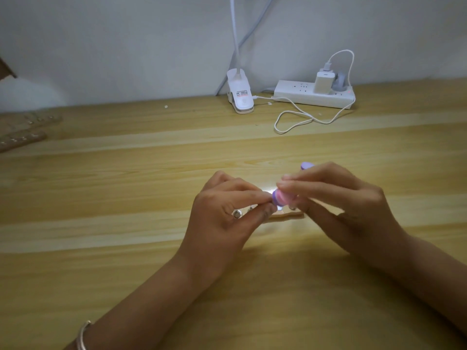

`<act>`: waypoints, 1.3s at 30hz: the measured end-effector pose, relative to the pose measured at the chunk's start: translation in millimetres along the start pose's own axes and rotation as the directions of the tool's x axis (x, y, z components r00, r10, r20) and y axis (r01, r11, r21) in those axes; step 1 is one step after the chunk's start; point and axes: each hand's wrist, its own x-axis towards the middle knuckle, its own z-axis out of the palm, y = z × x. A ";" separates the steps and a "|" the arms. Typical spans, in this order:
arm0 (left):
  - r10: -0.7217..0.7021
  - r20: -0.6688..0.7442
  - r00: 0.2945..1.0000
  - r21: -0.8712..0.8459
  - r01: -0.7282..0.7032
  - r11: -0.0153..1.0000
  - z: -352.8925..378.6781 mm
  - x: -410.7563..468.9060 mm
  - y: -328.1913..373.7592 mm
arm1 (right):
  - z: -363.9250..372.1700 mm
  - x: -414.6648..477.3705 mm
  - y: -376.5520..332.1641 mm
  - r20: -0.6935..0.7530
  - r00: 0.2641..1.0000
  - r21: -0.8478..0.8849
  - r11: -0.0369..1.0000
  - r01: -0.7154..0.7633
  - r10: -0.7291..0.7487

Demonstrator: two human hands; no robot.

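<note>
Left hand (pixel 222 210): I am pinching the purple end of the disc stack (pixel 280 198) between thumb and forefinger.
Right hand (pixel 341 198): I am clamping my fingertips on its pink end.
Disc stack: I am holding it sideways just above the table (pixel 113 198), between both hands.
Purple piece (pixel 307 164): showing behind my right fingers; detail unclear.
Far edge: clip lamp (pixel 240 98) and power strip (pixel 300 96) are sitting by the wall.

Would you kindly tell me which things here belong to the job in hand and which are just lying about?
In use: left hand, right hand, pink-and-purple stack, purple piece.
Lying about: clip lamp, power strip, charger, white cable.
</note>
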 end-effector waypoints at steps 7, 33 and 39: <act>0.005 0.010 1.000 0.032 -0.006 0.999 -0.9 -0.1 1.4 | 1.7 1.2 0.5 0.049 0.998 0.006 0.999 0.036 -0.036; -0.076 -0.007 0.997 -0.026 0.076 0.997 -0.8 -0.3 1.8 | 0.0 1.9 2.3 -0.008 1.000 -0.004 1.000 0.025 -0.025; -0.096 -0.003 0.995 -0.085 0.095 0.992 0.2 -1.2 -0.5 | 6.0 -0.3 -5.8 0.021 0.995 0.000 0.995 0.101 -0.101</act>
